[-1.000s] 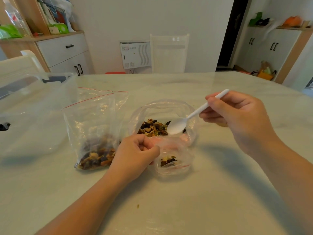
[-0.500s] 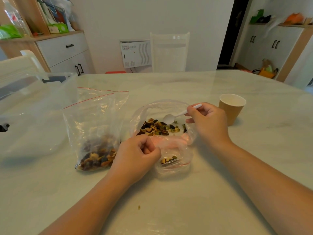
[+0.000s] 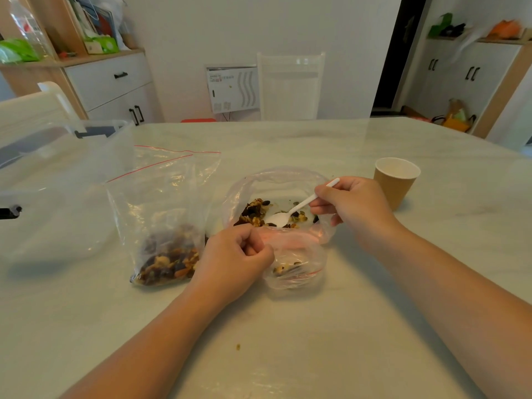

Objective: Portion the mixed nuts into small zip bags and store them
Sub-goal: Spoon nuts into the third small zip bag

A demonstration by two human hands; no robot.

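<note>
Scooping: right hand (image 3: 352, 204) pinches spoon (image 3: 290, 212), bowl dipped in nuts (image 3: 254, 213).
Left hand (image 3: 233, 259): pinching small bag (image 3: 296, 266) mouth open.
Relation: small bag lies just nearer than nuts, spoon handle angled far-right.

The bare table (image 3: 288, 341) lies open at six o'clock, between the two forearms. At twelve o'clock the far tabletop is also open up to the chair (image 3: 290, 84). At nine o'clock a tall zip bag (image 3: 161, 214) of nuts stands just beside the left hand (image 3: 233, 260), with a clear storage box (image 3: 57, 180) beyond it. At two o'clock a paper cup (image 3: 395, 180) stands near the right hand (image 3: 351, 205). At three o'clock the tabletop is open.
</note>
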